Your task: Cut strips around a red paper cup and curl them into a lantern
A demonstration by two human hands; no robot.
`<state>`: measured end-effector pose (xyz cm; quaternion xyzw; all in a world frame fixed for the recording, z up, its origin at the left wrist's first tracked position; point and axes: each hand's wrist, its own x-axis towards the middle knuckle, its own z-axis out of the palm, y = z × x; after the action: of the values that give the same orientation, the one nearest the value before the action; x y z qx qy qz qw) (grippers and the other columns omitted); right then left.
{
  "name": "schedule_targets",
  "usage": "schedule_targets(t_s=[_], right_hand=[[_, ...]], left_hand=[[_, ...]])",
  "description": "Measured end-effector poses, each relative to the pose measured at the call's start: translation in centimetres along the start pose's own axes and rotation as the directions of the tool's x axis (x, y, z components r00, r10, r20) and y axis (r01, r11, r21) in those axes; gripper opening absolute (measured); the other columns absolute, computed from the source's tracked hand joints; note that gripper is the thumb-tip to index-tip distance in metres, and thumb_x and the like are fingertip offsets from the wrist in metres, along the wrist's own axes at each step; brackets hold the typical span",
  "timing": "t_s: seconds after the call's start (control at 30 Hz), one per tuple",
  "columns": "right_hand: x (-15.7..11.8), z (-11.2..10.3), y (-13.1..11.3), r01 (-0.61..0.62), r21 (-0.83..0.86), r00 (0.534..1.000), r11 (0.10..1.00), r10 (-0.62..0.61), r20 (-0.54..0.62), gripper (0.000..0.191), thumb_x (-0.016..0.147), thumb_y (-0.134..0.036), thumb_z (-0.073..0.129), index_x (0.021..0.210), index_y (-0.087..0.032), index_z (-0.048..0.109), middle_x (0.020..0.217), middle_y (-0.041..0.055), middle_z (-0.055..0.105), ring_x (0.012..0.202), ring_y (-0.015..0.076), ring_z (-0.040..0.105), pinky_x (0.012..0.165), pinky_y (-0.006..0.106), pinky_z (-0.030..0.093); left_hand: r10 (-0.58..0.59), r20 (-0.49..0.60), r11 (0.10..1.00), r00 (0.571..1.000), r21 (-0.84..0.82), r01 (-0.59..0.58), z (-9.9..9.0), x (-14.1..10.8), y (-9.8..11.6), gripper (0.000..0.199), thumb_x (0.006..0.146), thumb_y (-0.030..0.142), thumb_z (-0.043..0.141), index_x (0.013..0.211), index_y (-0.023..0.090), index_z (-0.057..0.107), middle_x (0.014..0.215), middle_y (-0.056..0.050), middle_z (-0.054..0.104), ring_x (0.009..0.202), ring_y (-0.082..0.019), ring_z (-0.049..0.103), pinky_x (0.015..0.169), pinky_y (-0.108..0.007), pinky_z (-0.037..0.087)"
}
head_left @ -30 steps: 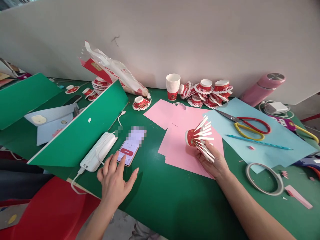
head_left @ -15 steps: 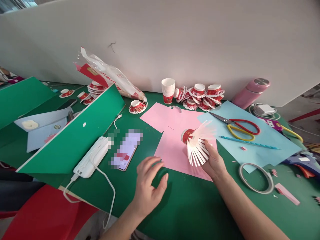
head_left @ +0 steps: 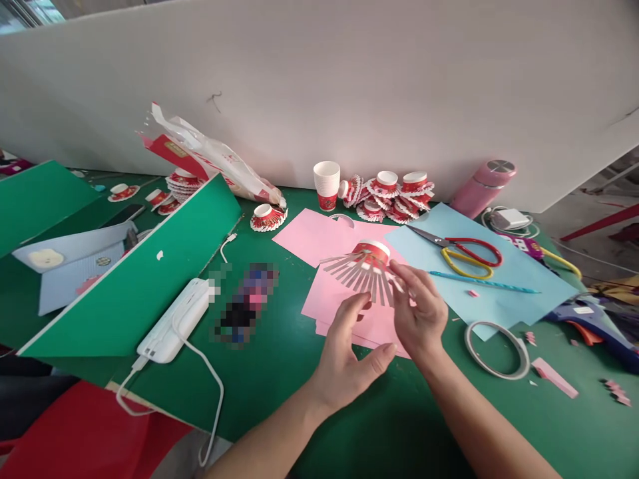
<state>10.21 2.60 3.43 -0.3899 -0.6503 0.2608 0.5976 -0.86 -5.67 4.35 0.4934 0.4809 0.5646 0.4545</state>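
Note:
A red paper cup [head_left: 372, 251], its wall cut into many splayed strips, is held above the pink paper [head_left: 319, 303] with its base facing up and away. My right hand [head_left: 422, 306] grips it by the strips on its right side. Just below the strips is my left hand [head_left: 349, 362], thumb and fingers apart, its fingertips close to them; whether they touch I cannot tell. Blue paper [head_left: 454, 229] lies to the right, bearing scissors [head_left: 464, 249] with red and yellow handles and a blue pencil-like stick [head_left: 484, 282].
Finished-looking strip-cut cups [head_left: 387, 193] are piled by the wall beside a stack of whole cups [head_left: 327, 183]. A tape roll [head_left: 496, 349], glue gun [head_left: 594, 319] and pink bottle [head_left: 484, 188] are on the right. Left are a phone [head_left: 247, 303], a white power bank [head_left: 174, 319] and a green board [head_left: 134, 273].
The cut cup has turned, so its strips now fan down and to the left. My left hand has moved right and up to the cup. The phone screen has changed from light to dark.

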Motion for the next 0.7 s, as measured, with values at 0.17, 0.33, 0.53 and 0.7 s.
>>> schedule_targets(t_s=[0.17,0.33,0.53,0.7], right_hand=[[-1.3,0.5,0.5,0.460,-0.131,0.871,0.878,-0.416,0.262,0.054,0.081,-0.009,0.054,0.129,-0.033,0.049,0.096,0.0065,0.065,0.080,0.0200,0.059,0.067,0.034,0.049],[-2.6,0.8,1.1,0.585,-0.112,0.775,0.804,-0.512,0.371,0.053,0.081,-0.010,0.055,0.131,-0.026,0.045,0.096,0.0077,0.067,0.083,0.0212,0.056,0.069,0.036,0.049],[-3.3,1.1,1.1,0.532,-0.147,0.825,0.834,-0.471,0.314,0.044,0.074,-0.009,0.060,0.115,-0.021,0.051,0.091,0.0078,0.067,0.082,0.0207,0.057,0.068,0.035,0.048],[-3.6,1.2,0.7,0.458,-0.128,0.870,0.880,-0.414,0.268,0.025,0.074,-0.013,0.060,0.098,-0.020,0.055,0.089,0.0069,0.066,0.078,0.0200,0.058,0.065,0.035,0.046]], left_hand=[[-0.071,-0.064,0.875,0.995,-0.484,0.031,-0.1,1.5,0.1,0.061,0.067,0.054,0.066,0.116,0.020,0.056,0.119,-0.011,0.058,0.114,-0.028,0.051,0.098,-0.042,0.037],[-0.391,-0.197,0.663,0.899,-0.738,0.127,-0.9,2.0,-0.3,0.039,0.071,0.046,0.065,0.099,0.019,0.064,0.100,-0.006,0.067,0.096,-0.021,0.061,0.083,-0.034,0.048],[-0.538,-0.202,0.539,0.818,-0.829,0.150,-1.2,2.2,-0.5,0.021,0.080,0.024,0.057,0.097,0.015,0.064,0.088,-0.005,0.069,0.078,-0.015,0.065,0.063,-0.023,0.050],[-0.502,-0.205,0.566,0.840,-0.812,0.140,-1.4,2.1,-0.6,0.026,0.080,0.029,0.058,0.101,0.016,0.064,0.089,-0.007,0.070,0.082,-0.019,0.066,0.072,-0.031,0.052]])
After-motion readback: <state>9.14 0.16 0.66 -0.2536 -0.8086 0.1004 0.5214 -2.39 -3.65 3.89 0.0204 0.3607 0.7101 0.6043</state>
